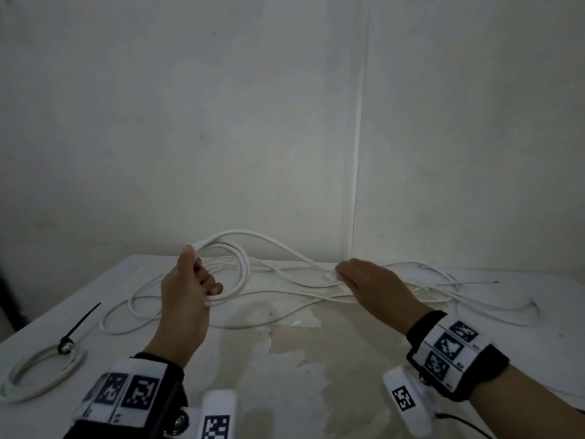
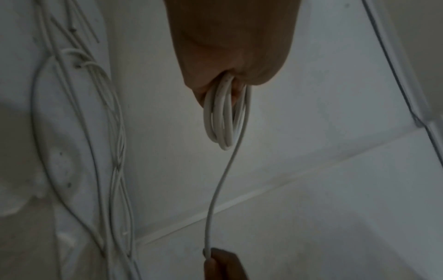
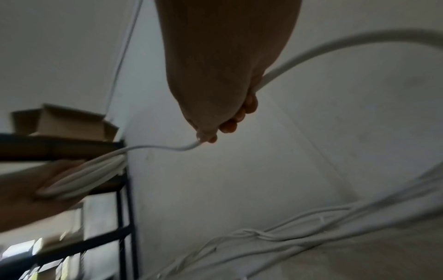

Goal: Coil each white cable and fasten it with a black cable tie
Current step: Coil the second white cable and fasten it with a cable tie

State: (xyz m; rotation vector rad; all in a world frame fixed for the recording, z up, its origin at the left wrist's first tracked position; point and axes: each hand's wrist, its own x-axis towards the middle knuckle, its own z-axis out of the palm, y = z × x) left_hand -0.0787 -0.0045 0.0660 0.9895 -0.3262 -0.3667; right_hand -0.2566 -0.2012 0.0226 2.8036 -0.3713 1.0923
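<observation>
My left hand [image 1: 193, 277] grips several loops of a white cable [image 1: 240, 264] raised above the white table [image 1: 316, 359]; the loops [image 2: 223, 117] hang from its closed fingers in the left wrist view. One strand [image 1: 272, 240] arcs rightward to my right hand [image 1: 357, 277], which holds it in its curled fingers [image 3: 227, 125]. More loose white cables [image 1: 443, 289] lie tangled behind and to the right. A coiled white cable [image 1: 41, 372] fastened with a black cable tie [image 1: 79, 324] lies at the near left.
A pale wall [image 1: 285, 122] rises just behind the table's far edge. A yellowish stain [image 1: 304, 337] marks the table's centre. A black metal shelf [image 3: 120, 208] with a cardboard box [image 3: 62, 123] stands off to the left in the right wrist view.
</observation>
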